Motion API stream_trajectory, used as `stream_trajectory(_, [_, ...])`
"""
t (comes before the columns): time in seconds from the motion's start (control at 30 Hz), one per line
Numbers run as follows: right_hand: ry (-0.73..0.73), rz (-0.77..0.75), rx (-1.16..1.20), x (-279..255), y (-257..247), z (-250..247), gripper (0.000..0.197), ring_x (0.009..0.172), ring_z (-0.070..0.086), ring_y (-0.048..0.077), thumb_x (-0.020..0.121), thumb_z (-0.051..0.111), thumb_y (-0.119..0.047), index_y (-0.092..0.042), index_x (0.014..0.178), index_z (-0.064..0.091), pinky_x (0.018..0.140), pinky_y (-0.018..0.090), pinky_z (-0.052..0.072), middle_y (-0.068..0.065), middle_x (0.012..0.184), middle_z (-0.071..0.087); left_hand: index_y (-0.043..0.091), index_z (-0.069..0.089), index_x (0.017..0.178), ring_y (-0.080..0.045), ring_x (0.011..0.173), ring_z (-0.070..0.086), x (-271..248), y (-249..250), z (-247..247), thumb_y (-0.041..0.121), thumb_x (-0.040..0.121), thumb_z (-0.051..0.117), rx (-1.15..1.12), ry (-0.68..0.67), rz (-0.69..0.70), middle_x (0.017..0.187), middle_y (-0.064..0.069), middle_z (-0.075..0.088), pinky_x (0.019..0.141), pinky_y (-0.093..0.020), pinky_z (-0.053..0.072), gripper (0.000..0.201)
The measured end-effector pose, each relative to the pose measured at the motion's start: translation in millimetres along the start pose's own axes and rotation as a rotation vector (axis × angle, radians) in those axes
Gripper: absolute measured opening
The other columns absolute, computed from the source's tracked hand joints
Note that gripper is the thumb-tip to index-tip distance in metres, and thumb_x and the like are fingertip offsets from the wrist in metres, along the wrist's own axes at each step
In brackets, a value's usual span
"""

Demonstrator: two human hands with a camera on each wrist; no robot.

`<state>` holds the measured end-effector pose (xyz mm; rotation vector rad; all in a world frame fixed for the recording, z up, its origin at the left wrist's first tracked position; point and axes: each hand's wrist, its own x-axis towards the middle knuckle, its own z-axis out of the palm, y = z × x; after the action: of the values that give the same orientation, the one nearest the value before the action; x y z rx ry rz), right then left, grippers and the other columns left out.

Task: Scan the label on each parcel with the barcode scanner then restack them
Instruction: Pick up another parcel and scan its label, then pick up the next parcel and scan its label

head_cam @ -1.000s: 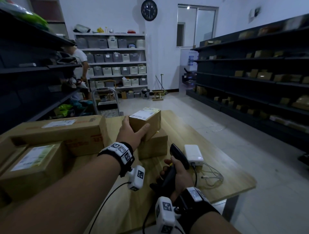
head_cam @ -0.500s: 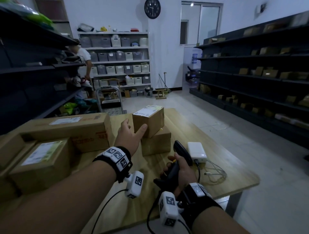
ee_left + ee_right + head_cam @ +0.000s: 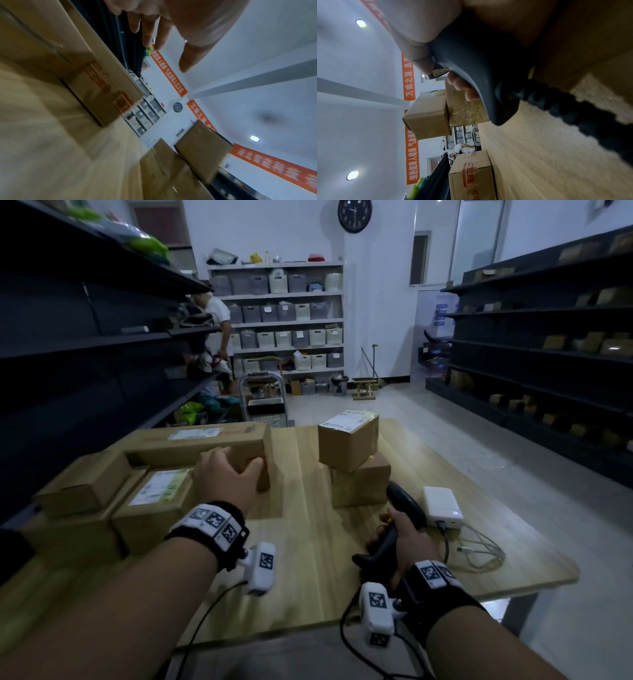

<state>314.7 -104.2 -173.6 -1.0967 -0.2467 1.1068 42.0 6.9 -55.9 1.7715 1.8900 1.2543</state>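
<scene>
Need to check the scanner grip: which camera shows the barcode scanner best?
Head view: the whole scanner shows upright in the right hand. Right wrist shows only its handle and cable up close. Left wrist misses it.

Left hand [image 3: 227,477] spread, right hand [image 3: 404,534] clenched

Matt brown cardboard boxes [image 3: 347,440] w/ glossy tape, paper labels [image 3: 161,486]; pale wood-grain table [image 3: 308,542]; matt black plastic scanner [image 3: 402,508].

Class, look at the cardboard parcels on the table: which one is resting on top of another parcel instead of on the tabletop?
The small labelled parcel at centre right, sitting on the lower parcel beside the barcode scanner.
</scene>
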Motion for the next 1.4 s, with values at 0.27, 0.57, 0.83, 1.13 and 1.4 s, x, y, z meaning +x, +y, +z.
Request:
stream_trajectory(0.27, [0.013, -0.088, -0.090, -7.6, 2.7, 3.7, 0.034, 0.069, 0.069, 0.034, 0.089, 0.080, -0.032, -0.001, 0.101, 0.076, 0.078, 0.055, 0.062, 0.016, 0.075, 0.069, 0.010, 0.055, 0.155, -0.041, 0.154, 0.043, 50.1, -60.6, -43.6, 0.071, 0.091, 0.061, 0.543, -0.303, -0.212, 0.165, -0.018, 0.050, 0.126, -0.050, 0.038, 0.089])
stream_trajectory(0.57, [0.025, -0.076, -0.130, -11.5, -1.9, 6.3, 0.034, 0.068, 0.070, 0.036, 0.092, 0.079, -0.030, 0.003, 0.101, 0.076, 0.079, 0.054, 0.062, 0.018, 0.076, 0.070, 0.029, 0.067, 0.123, -0.029, 0.128, 0.060, 37.4, -60.2, -43.3, 0.064, 0.088, 0.059, 0.765, -0.374, -0.046, 0.134, -0.001, 0.066, 0.112, -0.051, 0.049, 0.050])
stream_trajectory(0.83, [0.023, -0.054, -0.117, -18.0, -5.2, 8.8, 0.035, 0.065, 0.070, 0.034, 0.092, 0.079, -0.031, 0.001, 0.105, 0.075, 0.074, 0.050, 0.062, 0.017, 0.079, 0.069, 0.040, 0.071, 0.140, -0.035, 0.147, 0.043, -5.9, -14.1, -31.4, 0.074, 0.100, 0.053, 0.678, -0.477, 0.083, 0.155, -0.001, 0.052, 0.118, -0.061, 0.042, 0.056])
stream_trajectory(1.13, [0.016, -0.024, -0.140, -27.9, -11.8, 13.3, 0.031, 0.065, 0.069, 0.034, 0.096, 0.076, -0.029, 0.001, 0.100, 0.075, 0.067, 0.047, 0.061, 0.019, 0.080, 0.068, 0.051, 0.067, 0.144, -0.031, 0.148, 0.039, -50.9, 26.3, -4.3, 0.065, 0.107, 0.045, 0.542, -0.590, 0.235, 0.160, 0.009, 0.050, 0.121, -0.064, 0.031, 0.045])
stream_trajectory(1.4, [0.032, -0.037, -0.153, -28.3, -10.8, 11.7, 0.036, 0.074, 0.074, 0.037, 0.091, 0.081, -0.034, 0.000, 0.102, 0.078, 0.093, 0.064, 0.060, 0.017, 0.078, 0.073, 0.048, 0.056, 0.149, -0.027, 0.144, 0.045, -51.4, 8.2, 14.6, 0.058, 0.104, 0.056, 0.270, -0.513, 0.238, 0.162, 0.005, 0.045, 0.118, -0.056, 0.044, 0.046])
